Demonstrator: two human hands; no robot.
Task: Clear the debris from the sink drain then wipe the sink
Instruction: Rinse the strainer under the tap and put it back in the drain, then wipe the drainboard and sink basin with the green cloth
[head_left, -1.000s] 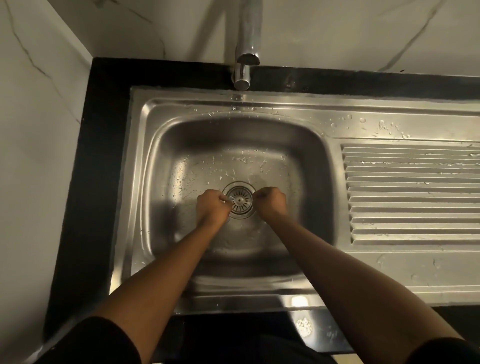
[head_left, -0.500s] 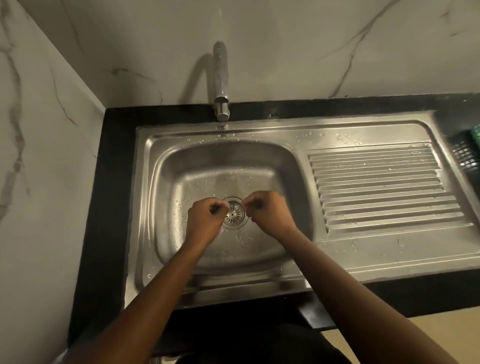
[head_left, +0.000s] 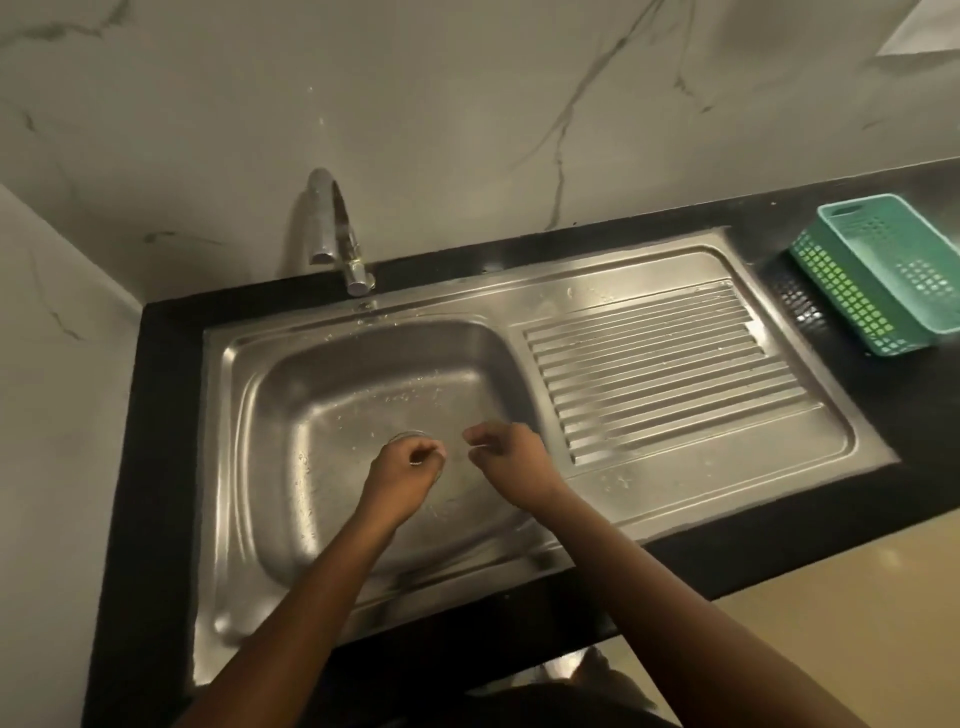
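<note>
Right hand (head_left: 511, 457) withdrawn, drain (head_left: 410, 434) under left fingers (head_left: 432, 451)

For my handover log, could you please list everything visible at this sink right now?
countertop: one, black, running across the view
sink basin: one, stainless steel, set in the countertop, spotted with droplets
drain: one, metal, basin floor, mostly hidden by the left hand
drainboard: one, ribbed steel, right of the basin
faucet: one, chrome, behind the basin
basket: one, teal plastic, countertop at far right
wall: marble, white with grey veins, behind and left
left hand: one, over the drain, fingers curled, hold unclear
right hand: one, beside it above the basin, fingers curled, hold unclear
</note>
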